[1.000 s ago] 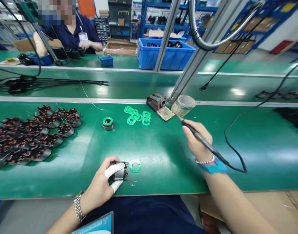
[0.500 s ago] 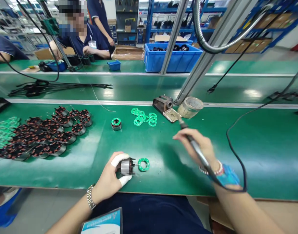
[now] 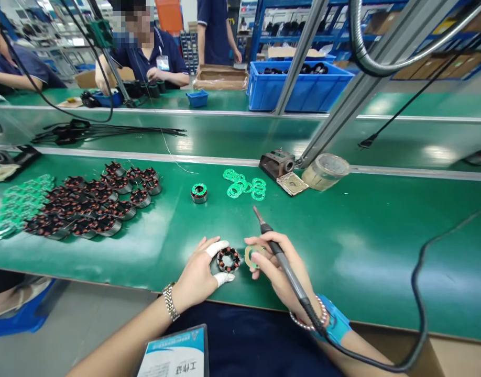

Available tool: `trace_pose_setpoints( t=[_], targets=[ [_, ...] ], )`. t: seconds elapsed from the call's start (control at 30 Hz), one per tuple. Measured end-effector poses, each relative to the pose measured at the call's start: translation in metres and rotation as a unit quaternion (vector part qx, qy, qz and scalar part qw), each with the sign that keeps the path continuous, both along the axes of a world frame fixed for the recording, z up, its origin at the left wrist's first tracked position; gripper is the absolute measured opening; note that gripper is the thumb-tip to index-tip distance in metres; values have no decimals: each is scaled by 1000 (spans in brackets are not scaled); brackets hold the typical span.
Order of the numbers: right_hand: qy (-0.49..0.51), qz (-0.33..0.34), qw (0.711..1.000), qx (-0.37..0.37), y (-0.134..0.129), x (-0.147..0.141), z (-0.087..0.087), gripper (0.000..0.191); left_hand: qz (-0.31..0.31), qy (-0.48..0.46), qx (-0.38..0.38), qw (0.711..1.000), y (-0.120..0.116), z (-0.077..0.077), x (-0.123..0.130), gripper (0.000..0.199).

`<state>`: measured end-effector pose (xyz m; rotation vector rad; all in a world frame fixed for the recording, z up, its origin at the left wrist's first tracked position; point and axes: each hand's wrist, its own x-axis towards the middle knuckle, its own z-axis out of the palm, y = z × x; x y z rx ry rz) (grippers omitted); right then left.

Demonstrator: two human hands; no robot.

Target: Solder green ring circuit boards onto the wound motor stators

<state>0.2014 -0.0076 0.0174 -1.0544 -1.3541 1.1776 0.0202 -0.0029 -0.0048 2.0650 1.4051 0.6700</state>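
Note:
My left hand (image 3: 203, 268), with white covers on thumb and forefinger, grips a motor stator (image 3: 228, 260) by its sides; the copper windings face up. Just to its right, my right hand (image 3: 277, 259) holds a ring-shaped circuit board (image 3: 248, 256) at the fingertips, its pale side showing. The same hand carries a soldering iron (image 3: 284, 266), whose tip points up and away over the bench. A stator topped with a green ring (image 3: 199, 192) stands farther back. Beyond my right hand lie several loose green ring boards (image 3: 244, 184).
Many stators (image 3: 102, 201) crowd the left of the green bench (image 3: 366, 251), beside a pile of green boards (image 3: 24, 201). A soldering iron stand (image 3: 279, 163) and a round tub (image 3: 326, 172) sit at the back. The iron's cord (image 3: 421, 293) loops at right. A co-worker (image 3: 146, 57) sits opposite.
My right hand has come left from near the iron stand and picked up the ring board, still carrying the soldering iron. The stator in my left hand has been turned from its side to face up.

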Motion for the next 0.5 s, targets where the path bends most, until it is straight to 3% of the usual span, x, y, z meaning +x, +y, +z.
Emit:
trace_pose_setpoints(
  t=[0.1, 0.3, 0.43, 0.5],
  targets=[
    [27, 48, 998, -2, 2, 0, -2, 34, -2, -1, 24, 1000, 0, -2, 0, 60],
    [-97, 57, 991, 72, 11, 7, -2, 24, -6, -24, 53, 998, 1, -6, -2, 60],
    [-277, 58, 950, 132, 15, 6, 12, 23, -19, -25, 47, 998, 1, -5, -2, 58],
    [-311, 82, 931, 170, 16, 3, 17, 31, -19, -24, 35, 999, 2, -4, -2, 59]
  ],
)
